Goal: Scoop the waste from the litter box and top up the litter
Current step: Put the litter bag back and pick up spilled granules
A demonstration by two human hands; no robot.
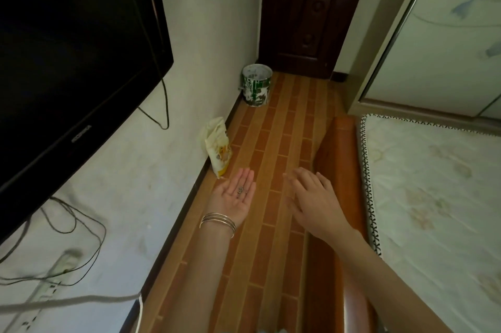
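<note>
Yellow-white bag [218,148] against the wall [189,61], just beyond the flat, palm-up left hand [235,194]; right hand [311,197] splayed.

Left hand [235,195] palm-up, right hand [311,197] palm-down.

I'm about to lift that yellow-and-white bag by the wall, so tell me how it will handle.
The bag probably flops: its top is crumpled and folded over. It leans on the wall, so a push may topple it. Its fuller lower half suggests loose fill, likely bottom-heavy; support it underneath.
</note>
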